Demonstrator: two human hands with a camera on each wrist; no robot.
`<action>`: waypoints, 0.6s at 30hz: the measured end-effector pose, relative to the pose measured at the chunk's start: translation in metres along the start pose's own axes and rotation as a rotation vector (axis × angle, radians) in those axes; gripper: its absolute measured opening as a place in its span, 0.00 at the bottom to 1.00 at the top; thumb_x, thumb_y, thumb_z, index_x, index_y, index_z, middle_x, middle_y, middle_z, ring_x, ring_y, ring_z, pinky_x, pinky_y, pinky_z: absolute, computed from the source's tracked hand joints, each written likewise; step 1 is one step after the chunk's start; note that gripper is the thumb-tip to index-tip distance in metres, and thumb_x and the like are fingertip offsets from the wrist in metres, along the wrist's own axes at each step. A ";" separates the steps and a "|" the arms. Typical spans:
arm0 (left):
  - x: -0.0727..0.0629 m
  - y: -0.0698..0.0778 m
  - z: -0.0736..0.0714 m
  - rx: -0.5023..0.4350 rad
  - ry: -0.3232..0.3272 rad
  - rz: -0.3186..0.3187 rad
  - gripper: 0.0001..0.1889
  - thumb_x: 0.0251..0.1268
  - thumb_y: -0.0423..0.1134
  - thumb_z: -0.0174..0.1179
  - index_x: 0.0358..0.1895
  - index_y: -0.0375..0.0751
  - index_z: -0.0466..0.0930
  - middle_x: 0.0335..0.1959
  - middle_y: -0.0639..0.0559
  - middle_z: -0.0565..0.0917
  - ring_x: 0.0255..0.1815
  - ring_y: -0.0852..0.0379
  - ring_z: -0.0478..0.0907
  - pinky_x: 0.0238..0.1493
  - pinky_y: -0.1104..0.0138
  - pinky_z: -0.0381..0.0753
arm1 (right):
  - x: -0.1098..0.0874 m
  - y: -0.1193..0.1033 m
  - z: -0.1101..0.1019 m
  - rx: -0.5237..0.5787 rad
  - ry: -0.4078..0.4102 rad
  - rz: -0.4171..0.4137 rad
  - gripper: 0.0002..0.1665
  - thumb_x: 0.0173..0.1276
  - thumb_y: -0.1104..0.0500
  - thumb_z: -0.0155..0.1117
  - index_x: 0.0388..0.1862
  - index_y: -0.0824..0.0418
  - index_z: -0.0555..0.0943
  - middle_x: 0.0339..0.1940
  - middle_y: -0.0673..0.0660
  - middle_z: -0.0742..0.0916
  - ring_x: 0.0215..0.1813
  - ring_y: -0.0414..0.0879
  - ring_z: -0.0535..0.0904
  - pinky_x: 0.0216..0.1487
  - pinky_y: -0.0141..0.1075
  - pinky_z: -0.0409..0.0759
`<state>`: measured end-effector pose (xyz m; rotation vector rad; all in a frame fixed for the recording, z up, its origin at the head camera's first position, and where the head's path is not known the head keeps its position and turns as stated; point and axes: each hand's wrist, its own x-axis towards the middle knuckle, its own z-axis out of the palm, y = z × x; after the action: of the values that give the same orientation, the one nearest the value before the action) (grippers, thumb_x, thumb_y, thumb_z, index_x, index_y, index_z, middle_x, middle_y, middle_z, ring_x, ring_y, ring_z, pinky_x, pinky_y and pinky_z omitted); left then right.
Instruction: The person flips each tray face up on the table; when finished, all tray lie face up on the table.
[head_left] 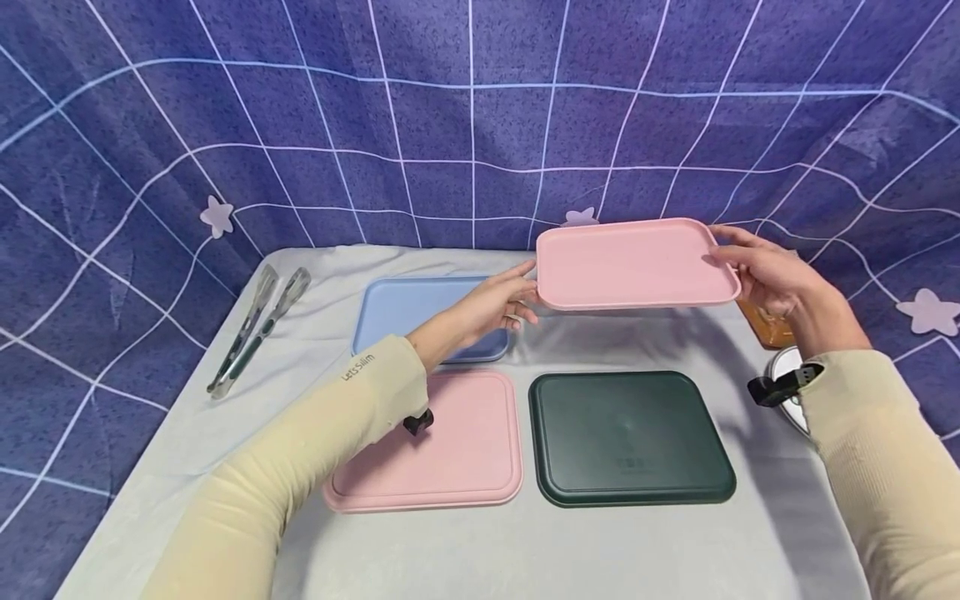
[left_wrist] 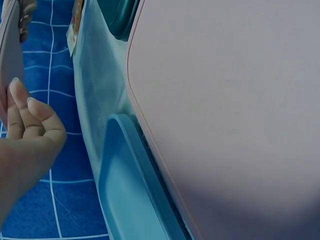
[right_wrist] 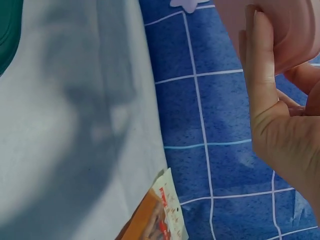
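A pink rectangular tray (head_left: 630, 265) is raised above the back of the table, its shallow inside facing me. At its right end, my right hand (head_left: 772, 271) grips the rim between thumb and fingers, some of them hidden behind it. My left hand (head_left: 491, 304) reaches over a light blue tray (head_left: 390, 312), its loosely spread fingertips right at the left edge of the raised tray. In the left wrist view, those fingers (left_wrist: 35, 115) overlap the raised tray's underside. Beneath my left forearm lies a larger pink tray or lid (head_left: 465, 442).
A dark green tray or lid (head_left: 630, 437) lies front right of centre. Metal tongs (head_left: 258, 333) rest at the table's left edge. Past the right forearm are an orange packet (right_wrist: 150, 215) and a round white-and-metal item (head_left: 786, 363). A blue gridded curtain (head_left: 480, 125) hangs behind the table.
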<state>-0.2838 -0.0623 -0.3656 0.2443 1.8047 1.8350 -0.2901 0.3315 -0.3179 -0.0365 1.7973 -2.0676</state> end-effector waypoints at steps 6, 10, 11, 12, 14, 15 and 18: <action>0.001 -0.007 0.000 0.105 0.018 -0.019 0.37 0.76 0.44 0.56 0.81 0.61 0.48 0.39 0.55 0.84 0.28 0.62 0.81 0.31 0.72 0.74 | 0.002 0.009 -0.004 -0.135 -0.041 0.065 0.33 0.79 0.62 0.50 0.77 0.46 0.54 0.32 0.49 0.88 0.29 0.41 0.88 0.31 0.36 0.86; 0.003 -0.014 -0.005 0.150 0.023 -0.044 0.38 0.74 0.43 0.59 0.81 0.61 0.49 0.36 0.55 0.85 0.26 0.62 0.80 0.28 0.73 0.73 | 0.003 0.014 -0.013 -0.249 -0.180 0.159 0.47 0.80 0.64 0.48 0.83 0.42 0.34 0.45 0.47 0.86 0.40 0.42 0.87 0.42 0.39 0.87; 0.004 -0.015 -0.006 0.161 0.021 -0.047 0.39 0.74 0.43 0.59 0.81 0.61 0.49 0.35 0.55 0.86 0.25 0.62 0.80 0.27 0.73 0.73 | 0.003 0.015 -0.015 -0.279 -0.221 0.183 0.49 0.80 0.65 0.46 0.83 0.43 0.29 0.47 0.46 0.85 0.43 0.42 0.87 0.44 0.40 0.87; 0.004 -0.016 -0.008 0.174 0.019 -0.051 0.39 0.73 0.42 0.60 0.81 0.61 0.49 0.33 0.54 0.86 0.25 0.62 0.80 0.26 0.73 0.73 | 0.004 0.017 -0.018 -0.305 -0.249 0.211 0.51 0.80 0.65 0.46 0.82 0.43 0.25 0.49 0.46 0.85 0.45 0.42 0.86 0.45 0.41 0.86; 0.005 -0.017 -0.012 0.204 0.014 -0.058 0.40 0.72 0.42 0.61 0.81 0.61 0.49 0.31 0.54 0.87 0.24 0.62 0.79 0.25 0.73 0.73 | 0.004 0.020 -0.021 -0.352 -0.278 0.269 0.54 0.79 0.66 0.47 0.81 0.42 0.22 0.50 0.45 0.85 0.49 0.42 0.85 0.46 0.41 0.86; 0.005 -0.017 -0.013 0.219 0.013 -0.064 0.41 0.72 0.42 0.61 0.81 0.61 0.49 0.30 0.54 0.87 0.24 0.62 0.79 0.25 0.73 0.73 | 0.005 0.022 -0.022 -0.377 -0.281 0.295 0.55 0.78 0.66 0.49 0.81 0.42 0.22 0.49 0.45 0.86 0.50 0.42 0.85 0.47 0.42 0.85; 0.007 -0.017 -0.016 0.260 0.012 -0.087 0.42 0.70 0.42 0.63 0.81 0.61 0.49 0.28 0.55 0.88 0.24 0.61 0.80 0.26 0.72 0.74 | 0.007 0.029 -0.024 -0.436 -0.273 0.343 0.57 0.76 0.65 0.53 0.81 0.40 0.24 0.46 0.47 0.86 0.50 0.43 0.85 0.46 0.43 0.84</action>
<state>-0.2934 -0.0737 -0.3849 0.2470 2.0292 1.5450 -0.2951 0.3489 -0.3515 -0.1167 1.8889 -1.3442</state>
